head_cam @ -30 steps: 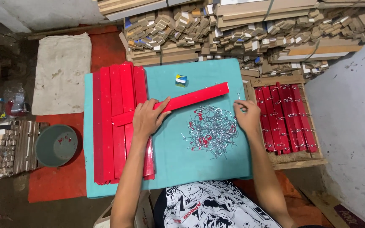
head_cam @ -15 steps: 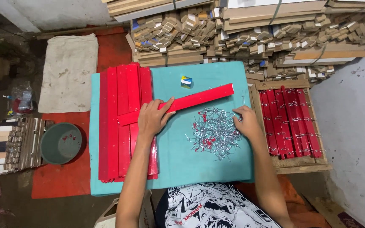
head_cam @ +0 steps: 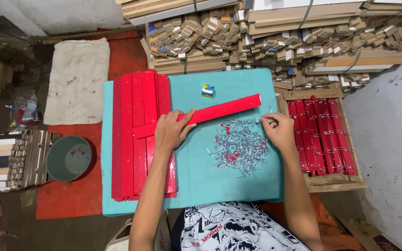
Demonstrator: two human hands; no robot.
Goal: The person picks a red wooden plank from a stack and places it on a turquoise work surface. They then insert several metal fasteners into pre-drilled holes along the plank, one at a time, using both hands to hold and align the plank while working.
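Note:
My left hand (head_cam: pixel 171 130) lies flat on a long red strip (head_cam: pixel 219 111) that runs slanted across the teal table (head_cam: pixel 196 176). Its left end rests on a stack of red strips (head_cam: pixel 133 135) along the table's left side. My right hand (head_cam: pixel 278 130) is at the right edge of a pile of small silver metal clips (head_cam: pixel 238 146), fingertips pinched at a clip near the strip's right end. A small blue, white and yellow block (head_cam: pixel 207 90) sits above the strip.
A wooden crate (head_cam: pixel 324 135) of red strips fitted with clips stands right of the table. Stacked wood offcuts (head_cam: pixel 266 37) fill the far side. A grey-green bowl (head_cam: pixel 69 158) and a pale cloth (head_cam: pixel 76 79) lie on the left floor.
The view has shifted slightly. My right hand has moved a little toward the top right of the clip pile; my left hand stays on the slanted strip.

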